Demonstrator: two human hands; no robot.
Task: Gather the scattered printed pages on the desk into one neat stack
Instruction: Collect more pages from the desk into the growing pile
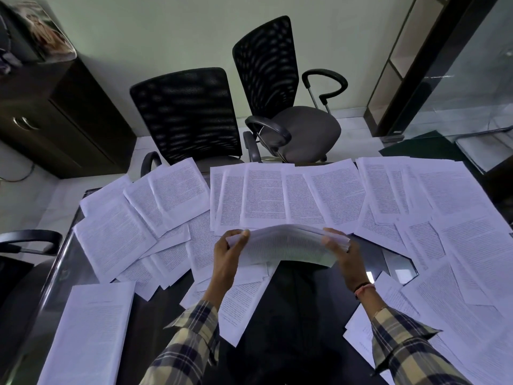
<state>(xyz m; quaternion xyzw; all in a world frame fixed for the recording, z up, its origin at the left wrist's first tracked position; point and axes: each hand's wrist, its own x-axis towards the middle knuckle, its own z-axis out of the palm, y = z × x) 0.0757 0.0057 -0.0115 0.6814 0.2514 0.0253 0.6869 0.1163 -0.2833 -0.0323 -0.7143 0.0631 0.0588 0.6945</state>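
Note:
Both hands hold a thick bundle of printed pages (286,245) above the middle of the dark desk (299,315). My left hand (230,254) grips its left end and my right hand (341,251) grips its right end, and the bundle arches upward between them. Several loose printed pages (263,195) lie spread and overlapping across the far half of the desk, with more at the left (116,240) and the right (458,223). A separate neat pile of pages (91,329) lies at the near left.
Two black mesh office chairs (188,115) (277,87) stand behind the desk's far edge. A dark wooden cabinet (55,115) is at the back left, a chair armrest (30,240) at the left. A glass partition (458,79) and a green folder (422,145) are at the right.

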